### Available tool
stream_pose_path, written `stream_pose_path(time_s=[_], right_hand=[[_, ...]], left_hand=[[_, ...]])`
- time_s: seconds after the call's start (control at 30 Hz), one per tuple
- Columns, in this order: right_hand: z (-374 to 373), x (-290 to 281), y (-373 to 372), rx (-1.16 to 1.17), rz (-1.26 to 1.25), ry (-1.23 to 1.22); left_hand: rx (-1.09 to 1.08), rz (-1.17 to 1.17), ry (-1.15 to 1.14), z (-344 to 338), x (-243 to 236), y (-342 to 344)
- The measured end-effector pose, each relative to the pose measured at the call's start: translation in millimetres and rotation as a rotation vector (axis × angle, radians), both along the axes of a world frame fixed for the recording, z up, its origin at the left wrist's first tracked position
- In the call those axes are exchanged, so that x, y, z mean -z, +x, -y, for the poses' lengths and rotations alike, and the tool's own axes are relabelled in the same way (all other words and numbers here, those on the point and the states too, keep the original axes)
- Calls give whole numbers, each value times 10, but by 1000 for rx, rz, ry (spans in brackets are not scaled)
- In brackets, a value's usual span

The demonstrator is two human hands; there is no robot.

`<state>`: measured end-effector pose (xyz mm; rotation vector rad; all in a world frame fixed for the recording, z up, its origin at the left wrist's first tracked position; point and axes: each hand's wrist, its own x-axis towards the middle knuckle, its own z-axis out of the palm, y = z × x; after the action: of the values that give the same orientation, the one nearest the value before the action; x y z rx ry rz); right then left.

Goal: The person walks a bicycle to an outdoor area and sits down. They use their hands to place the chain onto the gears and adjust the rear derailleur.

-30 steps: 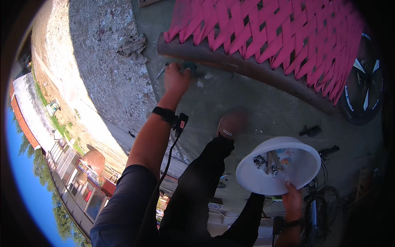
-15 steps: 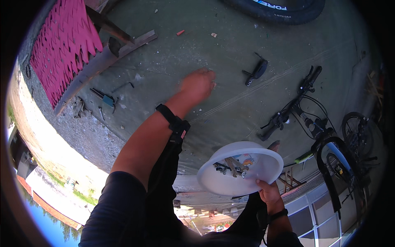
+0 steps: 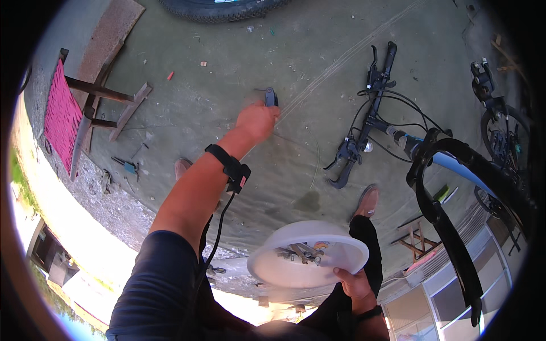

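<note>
My left hand (image 3: 257,121) reaches out over the floor, its fingers closed round one end of a dark folding hex key set (image 3: 271,98). A thin key sticks out from the tool's far end. Low in the view, my right hand (image 3: 355,284) grips the near right rim of a white plastic bowl (image 3: 267,264), thumb over the edge. Tilted toward me, the bowl contains several metal wrenches (image 3: 304,251) and small loose parts.
Bicycle handlebars (image 3: 372,116) with cables and a black fork (image 3: 438,213) stand at right. A tyre (image 3: 224,12) lies at the far edge. At left are a pink woven seat (image 3: 61,119) and a green-handled tool (image 3: 130,167). A small wooden stool (image 3: 418,241) stands lower right.
My left hand has reached the folding hex key set, which lay apart on the floor, and closed on it. The view has swung right; my right hand still holds the bowl.
</note>
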<state>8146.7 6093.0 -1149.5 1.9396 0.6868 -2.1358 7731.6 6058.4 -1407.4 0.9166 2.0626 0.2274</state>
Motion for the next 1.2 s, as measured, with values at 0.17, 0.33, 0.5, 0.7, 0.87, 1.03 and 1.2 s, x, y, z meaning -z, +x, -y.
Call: stream_pose_path(time_s=[0.17, 0.33, 0.5, 0.7, 0.87, 1.03, 1.2], right_hand=[[10, -302, 124, -27, -34, -39], [31, -1118, 463, -8, -48, 5], [19, -1728, 1189, 141, -146, 56], [-243, -2044, 2021, 332, -246, 157], [-510, -2020, 3312, 506, -275, 226], [-735, -2330, 4682, 725, -151, 295], [-1095, -2758, 5623, 847, -37, 346]], left_hand=[[-76, 433, -81, 1074, -914, 353], [-2, 615, -189, 1680, -2277, 586], [-67, 749, -296, 1248, -3713, 1040], [44, 891, -339, 917, -4196, 1654], [56, 761, -474, 266, -4572, 2758], [98, 853, -493, -817, -4673, 3917], [129, 892, -358, -2100, -5037, 4811]])
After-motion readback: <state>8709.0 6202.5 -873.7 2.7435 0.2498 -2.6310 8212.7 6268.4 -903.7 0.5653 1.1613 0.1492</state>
